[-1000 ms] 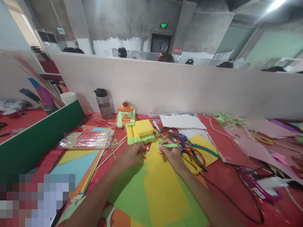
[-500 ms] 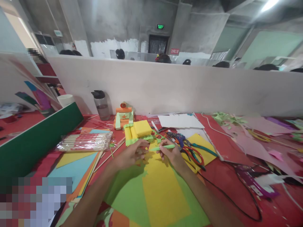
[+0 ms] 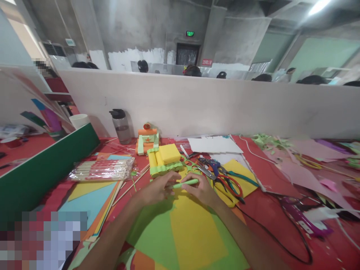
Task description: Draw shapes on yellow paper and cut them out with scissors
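A thin light-green paper roll (image 3: 186, 183) lies almost level between my two hands, above a yellow paper sheet (image 3: 197, 228). My right hand (image 3: 200, 189) grips it from above with thumb and fingers. At its other end, my left hand (image 3: 160, 187) has its fingertips closed around the tip, partly hidden from view. Beneath the yellow sheet is a larger green paper sheet (image 3: 152, 228). Just beyond my hands sits a paper model of yellow rolls with a yellow block (image 3: 169, 153) on top and green strips along the edge.
Scissors with red handles (image 3: 237, 187), teal-handled pliers (image 3: 242, 177) and a black cable lie right of my hands. An orange paper model (image 3: 147, 140) and a water bottle (image 3: 121, 127) stand behind. Wrapped sticks (image 3: 102, 169) and a green divider (image 3: 50, 161) are left.
The green roll has come slightly nearer and to the left with my right hand. My left fingers, spread before, now close at its left end.
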Demonstrator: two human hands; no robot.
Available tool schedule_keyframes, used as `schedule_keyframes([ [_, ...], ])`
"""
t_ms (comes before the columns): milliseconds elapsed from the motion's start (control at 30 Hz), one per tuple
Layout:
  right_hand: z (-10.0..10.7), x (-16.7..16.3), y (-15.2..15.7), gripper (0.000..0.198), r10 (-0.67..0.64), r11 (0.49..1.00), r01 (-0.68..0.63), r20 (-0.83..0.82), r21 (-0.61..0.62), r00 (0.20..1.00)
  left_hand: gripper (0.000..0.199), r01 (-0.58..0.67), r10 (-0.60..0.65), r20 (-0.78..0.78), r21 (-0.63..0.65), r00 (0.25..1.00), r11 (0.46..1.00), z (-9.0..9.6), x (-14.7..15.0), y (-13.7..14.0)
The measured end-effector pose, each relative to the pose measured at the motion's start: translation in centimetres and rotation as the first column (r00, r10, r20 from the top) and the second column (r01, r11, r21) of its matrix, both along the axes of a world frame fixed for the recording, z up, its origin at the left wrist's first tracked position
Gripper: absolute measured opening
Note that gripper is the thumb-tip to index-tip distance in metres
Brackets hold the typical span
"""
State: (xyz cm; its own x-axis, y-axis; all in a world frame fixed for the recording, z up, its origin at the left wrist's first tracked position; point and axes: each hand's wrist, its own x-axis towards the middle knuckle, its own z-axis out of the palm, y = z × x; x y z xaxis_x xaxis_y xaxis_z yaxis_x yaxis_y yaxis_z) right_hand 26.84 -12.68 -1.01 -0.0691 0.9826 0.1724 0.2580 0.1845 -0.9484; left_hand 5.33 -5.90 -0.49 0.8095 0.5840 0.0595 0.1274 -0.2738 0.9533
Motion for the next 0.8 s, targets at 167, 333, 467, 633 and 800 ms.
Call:
schedule_keyframes([
  [167, 0.2, 0.2, 0.0, 0.018, 0.015, 1.000, -0.015, 0.010, 0.003, 1.000, 0.033, -0.014, 0.017, 0.075, -0.042, 0.997, 0.999, 0.4, 0.2, 0.0],
  [333, -0.3, 0.6, -0.1, 0.025, 0.038, 0.996, -0.046, -0.107, -0.075, 0.994, 0.027, -0.076, 0.088, -0.054, 0.191, 0.995, 0.979, 0.9, 0.4, -0.1],
  [467, -0.4, -0.3, -0.5, 0.024, 0.055, 0.992, -0.071, -0.151, -0.104, 0.987, 0.032, -0.102, 0.126, -0.048, 0.337, 0.991, 0.936, 1.0, 0.9, -0.4],
  [633, -0.3, -1.3, -1.0, 0.025, 0.058, 0.987, -0.083, -0.174, -0.138, 0.983, 0.031, -0.123, 0.178, -0.079, 0.454, 0.981, 0.882, 0.9, 1.0, -0.4],
  [800, -0.1, -1.5, -1.2, 0.026, 0.082, 0.977, -0.112, -0.165, -0.182, 0.983, 0.029, -0.088, 0.222, -0.176, 0.562, 0.959, 0.823, 1.3, 0.5, -0.7],
])
